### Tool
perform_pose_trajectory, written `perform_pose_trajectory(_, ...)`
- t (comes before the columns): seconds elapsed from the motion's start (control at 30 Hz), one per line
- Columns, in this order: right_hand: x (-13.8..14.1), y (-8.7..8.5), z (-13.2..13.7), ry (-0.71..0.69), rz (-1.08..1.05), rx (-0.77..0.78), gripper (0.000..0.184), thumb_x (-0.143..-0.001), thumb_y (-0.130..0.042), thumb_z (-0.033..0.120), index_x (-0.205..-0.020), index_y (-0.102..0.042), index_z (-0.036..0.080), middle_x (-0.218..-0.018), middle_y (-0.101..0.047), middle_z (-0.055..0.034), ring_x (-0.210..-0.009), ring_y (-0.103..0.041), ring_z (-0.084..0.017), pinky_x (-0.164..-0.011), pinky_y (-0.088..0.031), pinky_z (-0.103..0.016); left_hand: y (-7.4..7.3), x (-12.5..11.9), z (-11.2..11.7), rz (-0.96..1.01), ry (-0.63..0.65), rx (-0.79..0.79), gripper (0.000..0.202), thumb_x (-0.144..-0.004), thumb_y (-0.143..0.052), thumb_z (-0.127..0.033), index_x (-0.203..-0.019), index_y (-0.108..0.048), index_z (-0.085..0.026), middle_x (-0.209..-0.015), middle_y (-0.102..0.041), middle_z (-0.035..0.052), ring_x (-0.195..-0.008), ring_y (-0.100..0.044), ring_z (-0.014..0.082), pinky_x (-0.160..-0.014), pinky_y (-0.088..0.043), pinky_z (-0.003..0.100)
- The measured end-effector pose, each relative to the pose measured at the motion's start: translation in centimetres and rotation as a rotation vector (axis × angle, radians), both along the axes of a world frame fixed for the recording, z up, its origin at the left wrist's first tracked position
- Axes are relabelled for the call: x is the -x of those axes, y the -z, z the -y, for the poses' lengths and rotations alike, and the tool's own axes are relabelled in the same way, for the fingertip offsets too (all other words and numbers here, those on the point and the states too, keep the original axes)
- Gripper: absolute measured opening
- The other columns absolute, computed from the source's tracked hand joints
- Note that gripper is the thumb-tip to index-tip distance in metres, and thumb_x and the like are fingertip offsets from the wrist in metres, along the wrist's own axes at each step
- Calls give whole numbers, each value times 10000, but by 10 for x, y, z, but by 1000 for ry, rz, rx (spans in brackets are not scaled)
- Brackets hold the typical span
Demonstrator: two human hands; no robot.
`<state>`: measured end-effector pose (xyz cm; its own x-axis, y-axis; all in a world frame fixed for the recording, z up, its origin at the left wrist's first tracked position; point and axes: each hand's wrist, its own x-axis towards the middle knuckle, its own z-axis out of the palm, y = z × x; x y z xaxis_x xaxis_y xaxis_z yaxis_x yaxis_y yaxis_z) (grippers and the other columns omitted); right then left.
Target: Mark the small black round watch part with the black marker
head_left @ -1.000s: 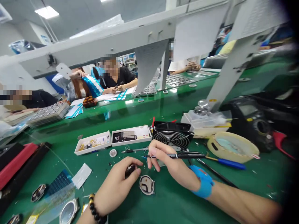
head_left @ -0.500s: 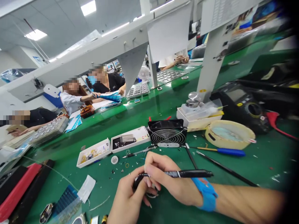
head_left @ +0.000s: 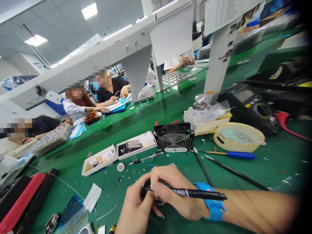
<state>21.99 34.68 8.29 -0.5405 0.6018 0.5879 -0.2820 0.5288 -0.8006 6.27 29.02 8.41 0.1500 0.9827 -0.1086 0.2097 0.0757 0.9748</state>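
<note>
My left hand (head_left: 135, 203) is shut on a small round black part (head_left: 145, 189), and its fingers cover most of it. My right hand (head_left: 170, 191) grips a slim black pen-shaped tool (head_left: 197, 194), whose tip reaches in over the round part. The tool's point is hidden behind my fingers. A blue wrist strap (head_left: 212, 201) circles my right wrist. Beneath my hands lies the green work mat (head_left: 180, 162), scattered with tiny parts.
Two white boxes of small parts (head_left: 98, 160) (head_left: 136, 144) and a black wire-guarded fan (head_left: 174, 136) stand ahead. To the right are a blue-handled screwdriver (head_left: 240, 155), a round yellow dish (head_left: 237, 136) and a multimeter (head_left: 246, 107). Co-workers sit across the bench.
My hands have closed together, with the tool now over the black part. The round disc seen earlier on the mat is hidden. The view has tilted, and a co-worker's blue sheet has lowered.
</note>
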Motion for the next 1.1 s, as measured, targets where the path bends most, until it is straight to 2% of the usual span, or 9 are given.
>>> perform_pose_trajectory(0.17, 1, 4, 1, 0, -5, -20, 306, -1015, -417, 353, -779, -517, 185, -622, -565, 34, -572, -532, -84, -611, -420, -213, 0, -2, 1, -4, -7, -8, 455, -931, -555, -487, -1229, -636, -153, -906, -679, 78, -551, -611, 117, -528, -519, 228)
perform_pose_trajectory(0.3, 1, 6, 0, 29, 8, -27, 310, -1008, -421, 368, -776, -515, 185, -650, -581, 19, -590, -531, -100, -605, -426, -225, -1, -2, 1, -21, -12, -2, 471, -922, -560, -501, -1207, -643, -136, -851, -667, 68, -541, -609, 122, -521, -516, 231)
perform_pose_trajectory(0.7, 0, 7, 1, 55, 68, -46, 290, -1004, -421, 368, -800, -530, 193, -688, -598, -2, -617, -537, -118, -606, -433, -239, 1, -1, 1, -23, -10, -2, 430, -941, -548, -461, -1209, -632, -136, -893, -680, 79, -571, -633, 135, -543, -504, 238)
perform_pose_trajectory(1.1, 0, 7, 1, 35, 63, -2, 293, -1005, -425, 363, -790, -525, 191, -662, -578, 17, -587, -531, -102, -621, -430, -236, 1, -2, 2, -23, -17, -1, 425, -943, -551, -462, -1214, -633, -145, -905, -691, 75, -574, -629, 127, -544, -496, 226)
